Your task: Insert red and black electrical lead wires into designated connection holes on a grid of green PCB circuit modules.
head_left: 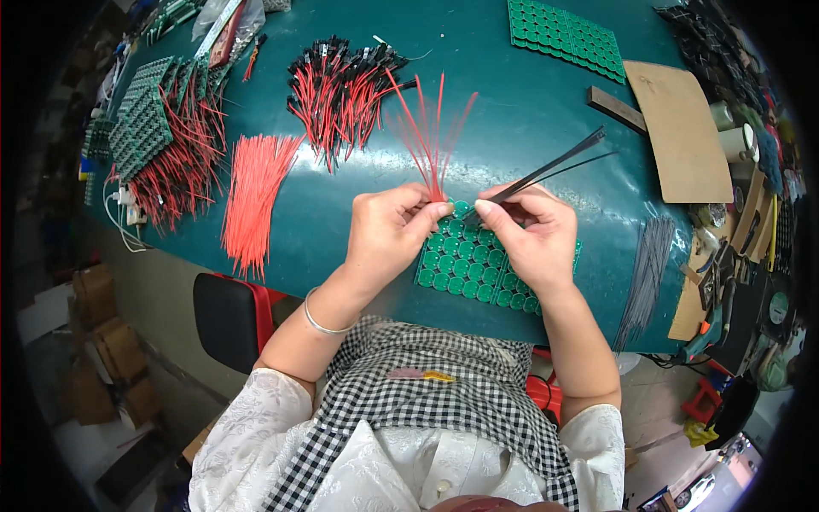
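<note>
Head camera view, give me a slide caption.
Left hand pinches thin red wires, right hand thin black wires, over a green circuit-board panel.

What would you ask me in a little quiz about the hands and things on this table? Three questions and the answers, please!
1. True or false: the left fingers hold black wires.
2. What lies on the table beneath the right fingers?
A) a white cup
B) a green circuit-board panel
C) a black chair
3. Fill in the blank: the brown cardboard lies to the ____ of the right fingers.

Key:
1. False; they hold red wires.
2. B
3. right
</note>
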### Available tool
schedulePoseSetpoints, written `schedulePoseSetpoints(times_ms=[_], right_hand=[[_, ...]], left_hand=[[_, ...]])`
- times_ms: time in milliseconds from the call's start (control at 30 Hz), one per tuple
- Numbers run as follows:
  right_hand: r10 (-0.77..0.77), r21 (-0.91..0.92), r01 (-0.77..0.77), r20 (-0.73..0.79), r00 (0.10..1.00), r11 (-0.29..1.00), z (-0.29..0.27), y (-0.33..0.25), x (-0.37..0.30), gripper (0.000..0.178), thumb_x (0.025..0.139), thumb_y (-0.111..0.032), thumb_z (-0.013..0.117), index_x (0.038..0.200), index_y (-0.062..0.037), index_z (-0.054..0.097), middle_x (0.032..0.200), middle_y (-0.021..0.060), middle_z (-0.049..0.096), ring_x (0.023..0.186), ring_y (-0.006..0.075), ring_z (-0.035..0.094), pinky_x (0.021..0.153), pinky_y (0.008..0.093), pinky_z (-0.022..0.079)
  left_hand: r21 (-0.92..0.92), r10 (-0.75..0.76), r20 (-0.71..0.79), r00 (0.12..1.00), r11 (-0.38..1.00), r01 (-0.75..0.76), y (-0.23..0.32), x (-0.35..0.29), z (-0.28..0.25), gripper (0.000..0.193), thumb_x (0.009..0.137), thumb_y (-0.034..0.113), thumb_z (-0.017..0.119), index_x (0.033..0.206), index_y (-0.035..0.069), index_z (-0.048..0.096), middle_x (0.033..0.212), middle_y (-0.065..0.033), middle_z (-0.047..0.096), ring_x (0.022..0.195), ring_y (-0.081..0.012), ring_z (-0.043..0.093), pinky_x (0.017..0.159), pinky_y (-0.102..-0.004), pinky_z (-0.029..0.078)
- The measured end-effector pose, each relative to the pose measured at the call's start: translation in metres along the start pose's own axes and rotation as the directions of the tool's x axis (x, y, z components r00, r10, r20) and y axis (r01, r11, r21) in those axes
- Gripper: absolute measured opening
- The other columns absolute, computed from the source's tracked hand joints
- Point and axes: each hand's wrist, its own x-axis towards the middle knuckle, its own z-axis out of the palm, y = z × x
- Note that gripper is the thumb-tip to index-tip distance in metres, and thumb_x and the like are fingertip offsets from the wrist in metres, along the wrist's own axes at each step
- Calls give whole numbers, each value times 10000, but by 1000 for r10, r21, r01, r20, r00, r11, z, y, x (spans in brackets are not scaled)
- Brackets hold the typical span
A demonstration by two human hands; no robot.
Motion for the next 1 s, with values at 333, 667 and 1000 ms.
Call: schedulePoseSetpoints(times_ms=[333, 667, 1000], right_hand=[[77, -5, -77, -20, 997, 997, 8, 19, 2, 87, 862, 9, 760, 939, 47, 747, 929, 96, 741, 816, 138, 719, 721, 265, 597], [41, -54, -41, -10, 999, 998, 11, 18, 3, 83, 855, 27, 750, 932, 58, 743, 915, 107, 740, 801, 142, 721, 702, 263, 598], [71, -60, -73, -37, 997, 996, 8, 23, 4, 86, 856, 21, 755, 936, 54, 745, 931, 101, 745, 812, 142, 725, 715, 264, 604]], left_hand=[[182, 242, -131, 961, 959, -216, -12, 0, 6, 68, 888, -8, 746, 942, -50, 739, 795, -98, 753, 676, -126, 721, 599, -241, 575], [242, 282, -105, 953, 937, -251, -11, -2, 4, 77, 876, -22, 753, 947, -46, 738, 811, -100, 753, 675, -132, 724, 599, -242, 571], [242, 270, -94, 958, 940, -242, -10, -3, 3, 96, 874, -19, 756, 967, -40, 743, 810, -94, 751, 684, -120, 722, 603, -235, 571]])
